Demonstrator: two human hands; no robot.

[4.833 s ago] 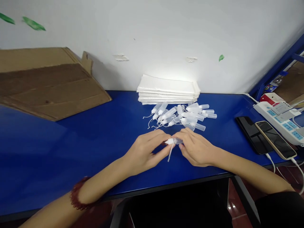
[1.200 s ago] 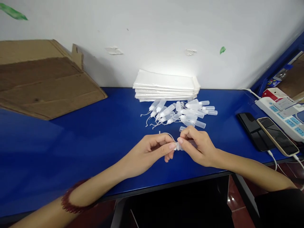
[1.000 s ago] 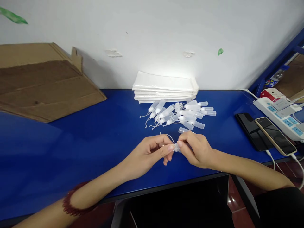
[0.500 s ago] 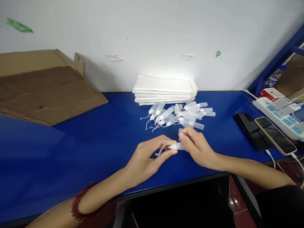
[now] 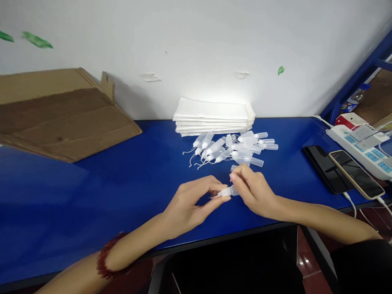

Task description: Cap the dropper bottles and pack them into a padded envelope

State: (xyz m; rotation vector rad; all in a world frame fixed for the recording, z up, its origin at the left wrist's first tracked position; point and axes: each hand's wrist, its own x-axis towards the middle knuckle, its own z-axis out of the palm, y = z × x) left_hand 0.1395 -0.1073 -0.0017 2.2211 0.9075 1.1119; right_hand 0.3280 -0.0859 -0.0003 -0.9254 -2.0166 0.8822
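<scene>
Above the front part of the blue table, both hands are on one small translucent squeeze bottle with a white nozzle cap. My left hand pinches the cap between thumb and fingertips. The nozzle points left, and its thin tube is mostly hidden by the fingers. My right hand is closed round the bottle's body, which it largely covers. A clear end piece shows just above the right fingers. Behind the hands lies a pile of similar bottles, several with thin bent tubes at their tips.
A stack of white packets stands against the wall behind the pile. Folded cardboard leans at the left. Two phones with cables lie at the right, beside a white power strip. The table's front edge runs below my hands.
The thin tube, which curved out left of the nozzle between my left fingers, now barely shows. Both hands keep their grip on the bottle. The view has shifted slightly.
</scene>
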